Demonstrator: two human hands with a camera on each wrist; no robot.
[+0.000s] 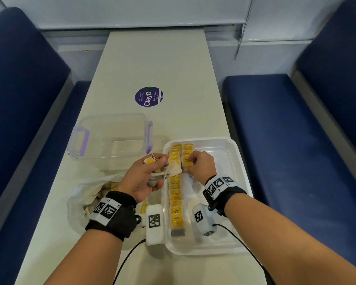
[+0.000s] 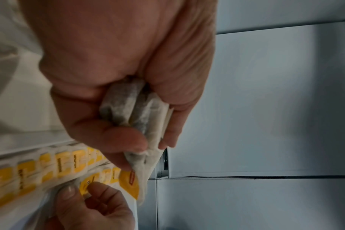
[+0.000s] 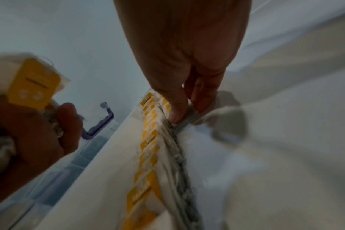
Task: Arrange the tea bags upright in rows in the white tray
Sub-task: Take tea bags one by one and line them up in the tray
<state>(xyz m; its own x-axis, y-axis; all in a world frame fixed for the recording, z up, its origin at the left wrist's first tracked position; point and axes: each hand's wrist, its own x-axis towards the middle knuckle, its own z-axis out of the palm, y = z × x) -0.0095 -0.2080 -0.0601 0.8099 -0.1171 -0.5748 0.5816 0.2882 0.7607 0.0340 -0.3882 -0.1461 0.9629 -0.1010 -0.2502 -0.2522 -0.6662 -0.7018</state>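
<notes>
On table (image 1: 152, 64), white tray (image 1: 237, 157) sits R of clear container (image 1: 111, 136) w/ purple latches. Along tray's L wall: long row of tea bags (image 1: 175, 194) standing upright, yellow tags up; short 2nd row (image 1: 187, 150) beside it at far end. R hand (image 1: 200, 164) pinches a bag at near end of 2nd row, fingers curled on it. L hand (image 1: 144, 177) grips bunch of loose tea bags (image 1: 167, 171) over tray's L edge. Plastic bag (image 1: 86, 198) w/ more bags lies L of tray.
</notes>
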